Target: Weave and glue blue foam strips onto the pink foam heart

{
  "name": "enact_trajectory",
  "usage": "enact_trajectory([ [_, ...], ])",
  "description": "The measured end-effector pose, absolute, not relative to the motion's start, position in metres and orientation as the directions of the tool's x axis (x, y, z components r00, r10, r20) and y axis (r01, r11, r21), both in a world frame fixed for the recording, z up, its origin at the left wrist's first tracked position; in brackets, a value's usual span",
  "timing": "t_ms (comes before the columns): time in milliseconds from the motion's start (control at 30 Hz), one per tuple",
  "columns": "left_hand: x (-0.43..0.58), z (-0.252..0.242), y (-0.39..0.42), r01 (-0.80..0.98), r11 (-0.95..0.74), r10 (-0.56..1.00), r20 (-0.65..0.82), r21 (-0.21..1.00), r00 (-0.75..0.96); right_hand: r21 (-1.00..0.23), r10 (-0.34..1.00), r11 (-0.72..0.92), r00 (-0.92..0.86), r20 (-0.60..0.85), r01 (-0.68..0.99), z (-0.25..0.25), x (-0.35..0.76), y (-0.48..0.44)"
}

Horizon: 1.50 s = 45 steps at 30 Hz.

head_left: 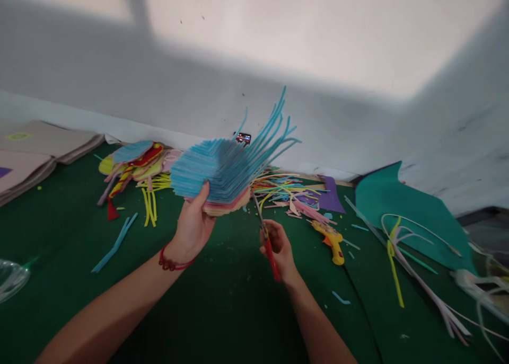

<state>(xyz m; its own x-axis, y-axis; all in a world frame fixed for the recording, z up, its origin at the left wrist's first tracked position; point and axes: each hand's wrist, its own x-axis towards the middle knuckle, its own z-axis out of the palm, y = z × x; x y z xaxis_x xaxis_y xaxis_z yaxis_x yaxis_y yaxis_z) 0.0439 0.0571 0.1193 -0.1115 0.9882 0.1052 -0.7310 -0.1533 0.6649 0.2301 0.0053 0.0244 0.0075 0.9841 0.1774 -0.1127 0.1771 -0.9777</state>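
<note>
My left hand point(195, 215) grips a flat craft piece point(207, 173) made of blue pipe cleaners laid side by side, with pink and cream layers under it. Long loose blue ends point(274, 128) fan out from its upper right side. Around a pair of red-handled scissors point(271, 255), the fingers of my right hand point(280, 247) are closed. The blades point up toward the lower right edge of the piece; whether they touch it I cannot tell.
Behind lies a heap of coloured pipe cleaners point(278, 186). A yellow glue gun point(332, 242) with a black cord rests at right, near a teal sheet point(409, 210). Finished-looking coloured pieces point(135, 160) and cardboard point(27, 168) lie at left. A phone point(243, 138) leans by the wall.
</note>
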Motion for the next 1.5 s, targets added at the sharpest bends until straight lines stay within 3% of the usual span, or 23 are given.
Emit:
enact_trajectory([
  [167,0.047,0.117,0.052,-0.725,-0.138,0.99,0.087,0.675,-0.107,-0.98,0.975,0.179,-0.12,0.189,-0.09,0.025,0.231,-0.001],
  [300,0.052,0.116,0.049,-0.723,-0.109,0.994,0.091,0.682,-0.063,-0.974,0.969,0.223,-0.113,0.219,0.023,0.029,0.23,-0.003],
  [900,0.068,0.103,0.04,-0.681,0.067,0.998,-0.04,0.729,0.055,-0.943,0.949,0.294,-0.164,0.269,0.154,0.034,0.233,-0.006],
  [1500,0.077,0.092,0.038,-0.685,0.129,0.992,-0.098,0.717,0.085,-0.948,0.96,0.279,-0.044,0.275,0.155,0.031,0.227,-0.004],
])
